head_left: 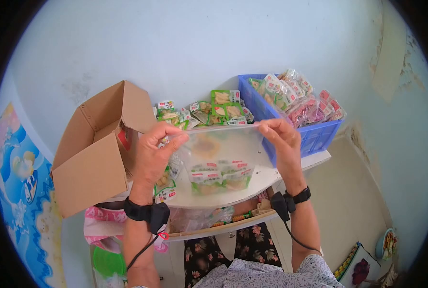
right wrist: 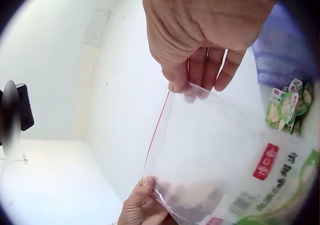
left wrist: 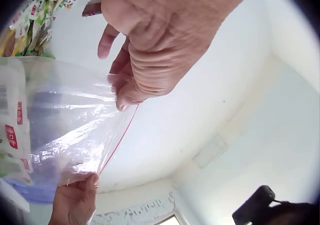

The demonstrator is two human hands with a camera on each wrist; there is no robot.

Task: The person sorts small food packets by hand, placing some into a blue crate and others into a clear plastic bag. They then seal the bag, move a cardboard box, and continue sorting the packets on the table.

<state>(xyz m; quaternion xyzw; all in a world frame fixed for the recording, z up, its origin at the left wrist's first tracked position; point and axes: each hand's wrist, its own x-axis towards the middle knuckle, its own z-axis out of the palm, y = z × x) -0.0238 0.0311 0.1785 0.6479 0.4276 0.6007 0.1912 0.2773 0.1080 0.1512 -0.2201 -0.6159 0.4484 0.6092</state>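
Observation:
A clear zip-seal plastic bag [head_left: 209, 146] hangs between my two hands over the table. My left hand [head_left: 151, 151] pinches its top left corner between thumb and fingers. At the top right corner, my right hand [head_left: 285, 144] pinches the edge the same way. Low in the bag lie several small green-and-white snack packets [head_left: 221, 180], seen through the plastic. A red line [left wrist: 118, 142] runs along the bag's mouth in the left wrist view, stretched between both hands. In the right wrist view, red label and dark print show through the bag [right wrist: 200, 130].
An open cardboard box [head_left: 89, 168] stands at the left. Loose snack packets [head_left: 228, 105] are heaped at the back of the white table [head_left: 267, 175]. To the right, a blue crate [head_left: 315, 137] holds bagged packets. Below the tabletop, an open drawer [head_left: 199, 235] contains plastic bags.

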